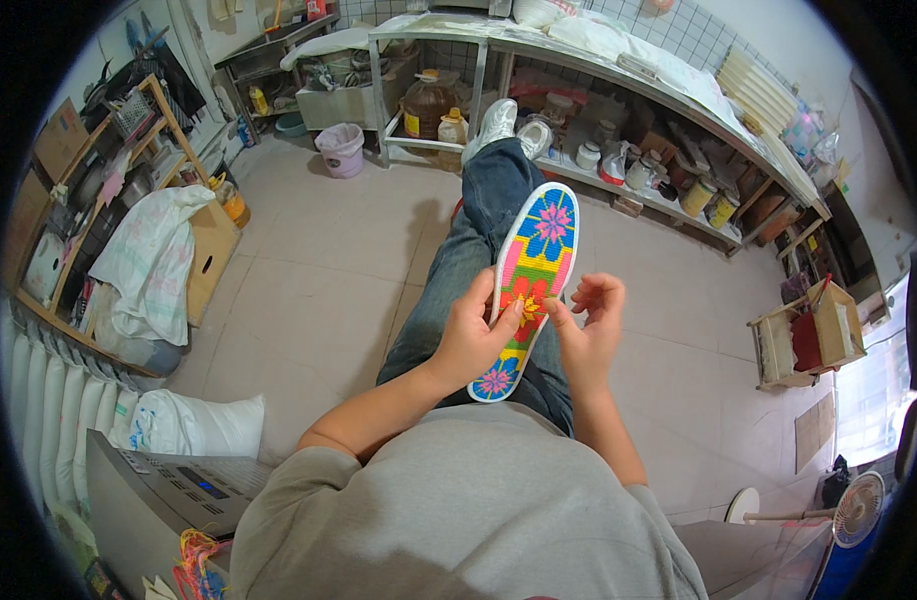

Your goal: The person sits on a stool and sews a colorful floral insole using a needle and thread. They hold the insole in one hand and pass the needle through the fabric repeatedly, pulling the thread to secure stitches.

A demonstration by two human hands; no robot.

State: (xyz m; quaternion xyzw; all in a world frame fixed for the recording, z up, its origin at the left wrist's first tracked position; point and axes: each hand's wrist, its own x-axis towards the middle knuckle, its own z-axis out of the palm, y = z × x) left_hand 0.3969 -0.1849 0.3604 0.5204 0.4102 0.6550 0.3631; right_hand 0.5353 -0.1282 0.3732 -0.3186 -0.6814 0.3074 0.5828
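Note:
An embroidered shoe insole [537,259] with pink, blue, yellow, green and red flower patterns and a white edge lies above my jeans-clad legs, tilted toward the upper right. My left hand [479,330] grips its left edge, the thumb flat on the red flower and the fingers hidden underneath. At the opposite edge, my right hand [589,322] touches the insole with its thumb, or is very close to it, while its fingers curl in the air. Whether a needle or thread is between those fingers is too small to tell.
Colored yarn [199,559] hangs on a grey appliance [180,487] at lower left, near a white sack [199,424]. A metal workbench [616,60] with jars below stands ahead, beside a lilac bin [340,152]. A wooden rack is left, a fan [858,510] lower right.

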